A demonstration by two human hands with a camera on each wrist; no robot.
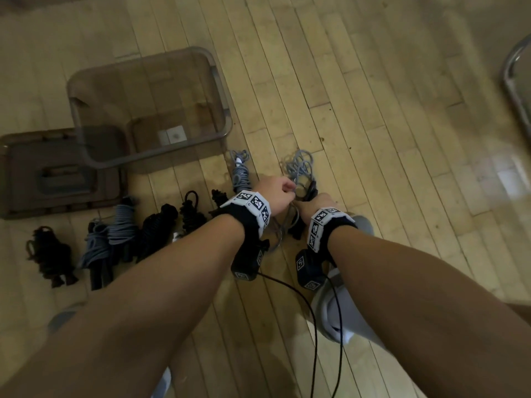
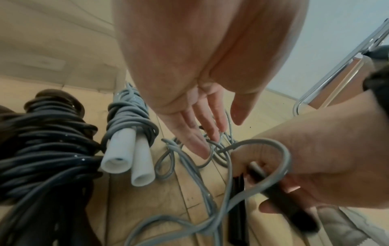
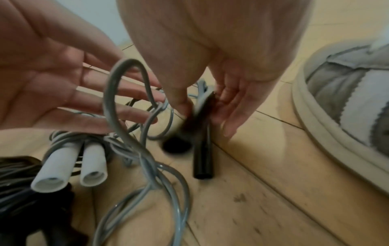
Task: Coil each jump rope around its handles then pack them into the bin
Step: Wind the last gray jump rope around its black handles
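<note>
A loose grey jump rope [image 1: 298, 165] lies tangled on the wood floor in front of both hands. My right hand [image 1: 311, 201] grips one of its black handles [image 3: 200, 116], with a rope loop [image 2: 280, 159] draped over that hand. A second black handle [image 3: 203, 158] points down beside it. The fingers of my left hand [image 2: 210, 133] are straight and spread, their tips touching the rope's loops. Left of the hands lies a coiled grey rope with white handles [image 1: 240, 173]. The clear bin [image 1: 221, 90] stands empty at the upper left.
Several coiled ropes [image 1: 123, 228], black and grey, lie in a row on the floor at the left. The bin's lid [image 1: 57, 173] lies beside the bin. A grey shoe [image 3: 347, 99] is close on the right, and a metal chair frame [image 1: 514, 81] at the far right.
</note>
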